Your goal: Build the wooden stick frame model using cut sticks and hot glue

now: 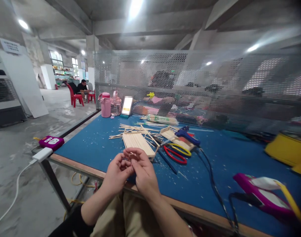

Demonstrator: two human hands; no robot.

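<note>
While the left hand (118,170) and the right hand (144,172) meet at the fingertips over the near edge of the blue-topped bench (81,141), their curled fingers hide whatever lies between them, so I cannot tell whether they grip anything. Just beyond the hands lies a flat panel of pale wooden sticks (135,142) set side by side, with loose pale wooden sticks (128,126) scattered behind it and to its left. Farther back, a clear plastic sleeve printed in green (162,119) holds a bundle of similar sticks. Near the far-left corner stand two containers: an opaque pink lidded jug (105,107), its contents hidden, and, beside it, a clear jug with a pink top (116,108), whose liquid, if any, I cannot make out. Right of the panel are scissors with one red and one yellow handle (175,158) and a blue glue gun (187,135), which overlaps a smaller pale wooden piece (168,133).
</note>
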